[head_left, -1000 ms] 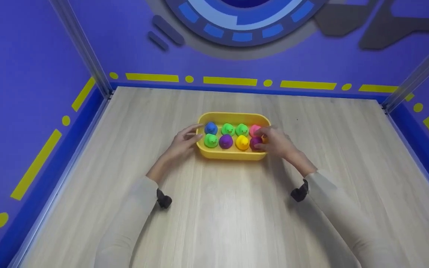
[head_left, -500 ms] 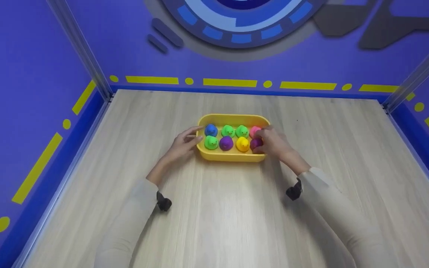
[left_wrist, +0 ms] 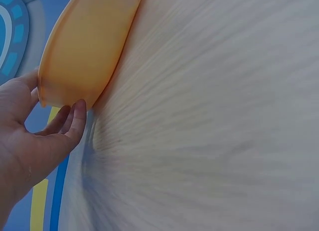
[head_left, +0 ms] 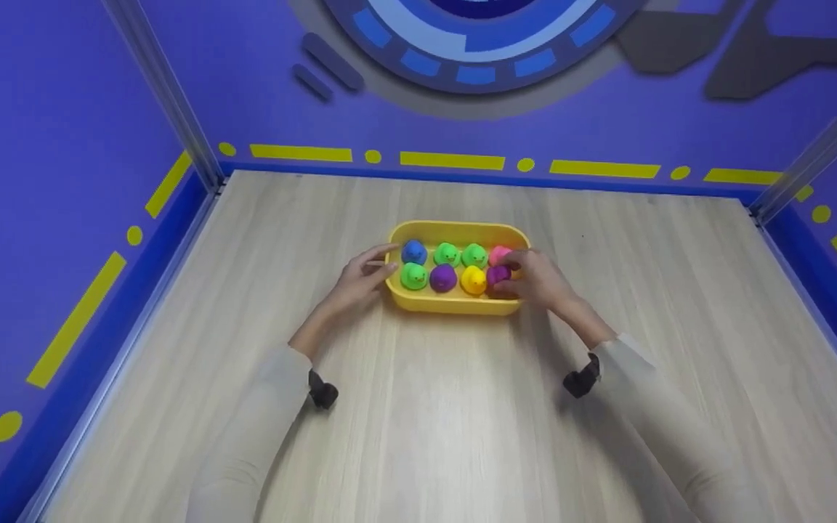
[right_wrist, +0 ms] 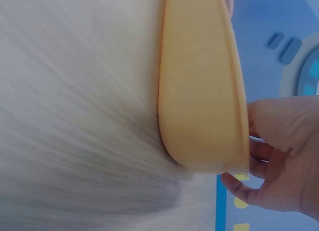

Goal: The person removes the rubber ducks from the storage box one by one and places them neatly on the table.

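Observation:
A yellow tub (head_left: pixel 455 306) with rounded ends holds two rows of small rubber ducks. At the tub's left end my left hand (head_left: pixel 358 282) grips the rim, with thumb and forefinger over it; in the left wrist view other fingertips curl at the outer wall. My right hand (head_left: pixel 543 280) reaches over the right end and pinches a purple duck (head_left: pixel 497 277), partly hidden by the fingers. Behind it, a pink duck (head_left: pixel 500 255) is also partly covered by that hand. A yellow duck (head_left: pixel 474 280) sits just left of the pinched one.
A blue duck (head_left: pixel 414 252), a second purple duck (head_left: pixel 443 278) and several green ducks (head_left: pixel 447 254) fill the tub's left and middle. The tub stands on a pale wooden table (head_left: pixel 447 407), with blue printed walls (head_left: pixel 455 131) at the back and sides.
The pinched purple duck has turned and shifted slightly left under the right fingers. The left hand stays at the tub's left end, and the other ducks keep their places.

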A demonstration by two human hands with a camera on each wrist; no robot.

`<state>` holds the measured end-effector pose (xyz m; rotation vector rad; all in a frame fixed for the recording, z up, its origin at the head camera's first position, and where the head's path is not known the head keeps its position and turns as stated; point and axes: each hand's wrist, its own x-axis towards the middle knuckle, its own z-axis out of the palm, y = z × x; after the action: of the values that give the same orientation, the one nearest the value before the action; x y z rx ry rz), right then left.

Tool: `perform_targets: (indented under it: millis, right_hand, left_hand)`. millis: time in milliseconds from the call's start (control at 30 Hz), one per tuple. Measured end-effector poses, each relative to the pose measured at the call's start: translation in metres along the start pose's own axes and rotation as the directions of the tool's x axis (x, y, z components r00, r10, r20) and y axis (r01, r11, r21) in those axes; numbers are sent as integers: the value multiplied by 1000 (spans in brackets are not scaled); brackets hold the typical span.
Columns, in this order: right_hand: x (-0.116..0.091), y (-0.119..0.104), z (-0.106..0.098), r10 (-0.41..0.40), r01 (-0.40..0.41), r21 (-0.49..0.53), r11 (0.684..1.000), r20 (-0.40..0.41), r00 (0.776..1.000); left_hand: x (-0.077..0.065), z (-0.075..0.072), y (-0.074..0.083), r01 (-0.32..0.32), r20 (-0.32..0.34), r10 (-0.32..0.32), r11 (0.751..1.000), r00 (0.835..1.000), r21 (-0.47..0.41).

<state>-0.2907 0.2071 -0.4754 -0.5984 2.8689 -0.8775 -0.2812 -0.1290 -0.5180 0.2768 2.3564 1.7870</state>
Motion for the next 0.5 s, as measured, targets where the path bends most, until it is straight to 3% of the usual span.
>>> perform_targets:
  millis: [167,500]
  right_hand:
    - [-4,-1,-5,-6,8,101,995,-20,1000]
    - [-12,0,-7,-52,81,235,969,-128,990]
  left_hand:
    - [2,1,2,-20,6,20,1000,1000,8]
    - [0,-1,-1,20,-1,-21,1000,1000,-19]
